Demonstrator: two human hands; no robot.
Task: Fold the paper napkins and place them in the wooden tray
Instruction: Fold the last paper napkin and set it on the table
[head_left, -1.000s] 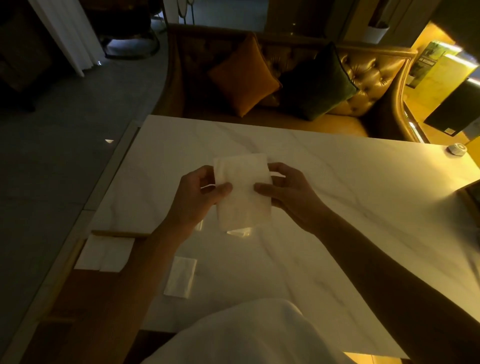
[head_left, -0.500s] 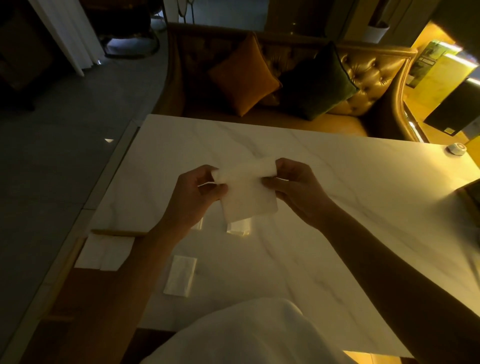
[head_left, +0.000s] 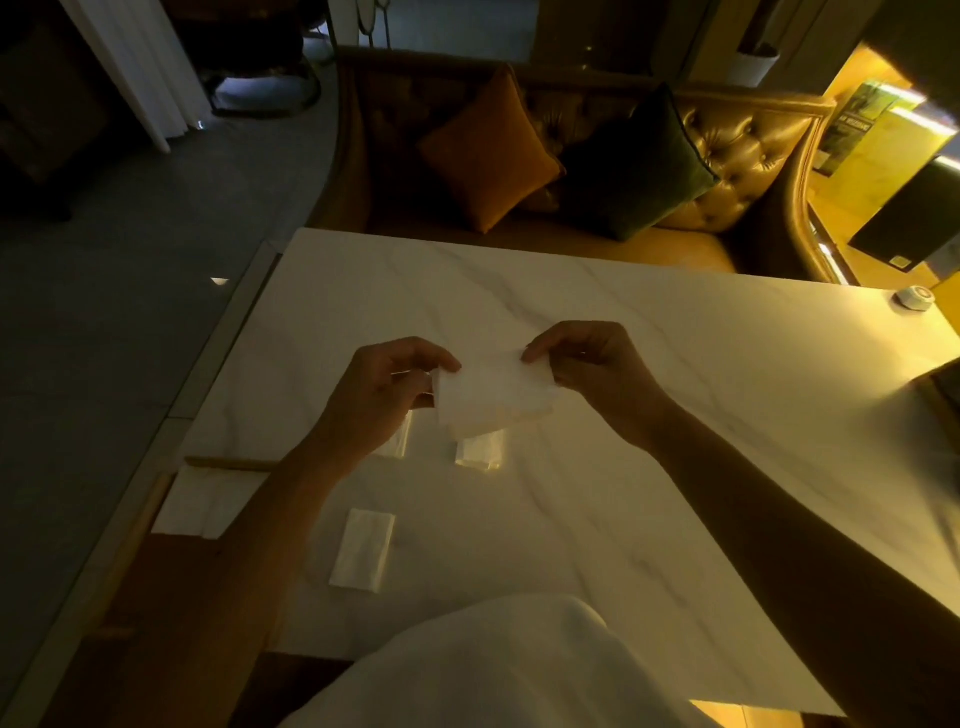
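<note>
Napkin pinched at left edge by left hand, at far right corner by right hand, above table. Folded napkin near left.

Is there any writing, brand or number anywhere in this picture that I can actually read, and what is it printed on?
Green and yellow printed poster at the upper right: a line of pale lettering, too blurred to read.
Small round white object on the white marble table: no legible marking.
White paper napkin held in both hands: no print visible.

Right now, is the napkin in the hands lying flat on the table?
No, both the left hand and the right hand hold the napkin up above the table.
</note>
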